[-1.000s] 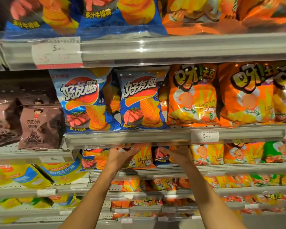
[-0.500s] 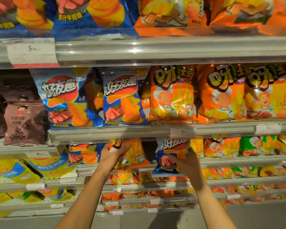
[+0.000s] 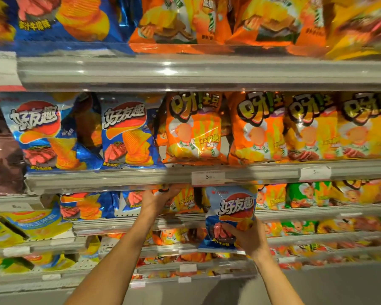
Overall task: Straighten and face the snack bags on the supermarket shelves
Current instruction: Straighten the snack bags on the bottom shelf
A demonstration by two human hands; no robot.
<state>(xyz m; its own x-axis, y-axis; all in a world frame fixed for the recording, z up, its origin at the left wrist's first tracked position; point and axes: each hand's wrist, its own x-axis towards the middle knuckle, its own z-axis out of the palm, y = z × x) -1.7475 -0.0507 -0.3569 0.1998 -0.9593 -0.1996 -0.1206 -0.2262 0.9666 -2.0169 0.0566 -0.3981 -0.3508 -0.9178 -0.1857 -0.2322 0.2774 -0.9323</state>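
Grey metal supermarket shelves [image 3: 207,71], several tiers, stocked with glossy blue chip bags [image 3: 125,135] at left and orange snack bags [image 3: 194,128] at right; white price tags [image 3: 207,177] on rails. Right hand [image 3: 249,238] grips one blue foil chip bag [image 3: 231,212], upright, facing out, before the shelf edge. Left hand [image 3: 156,201] grips an orange foil bag [image 3: 185,200] on the shelf.

Blue crinkle-chip bag [image 3: 230,216] upright, front outward, before the third shelf, beside an orange bag [image 3: 185,200] there.
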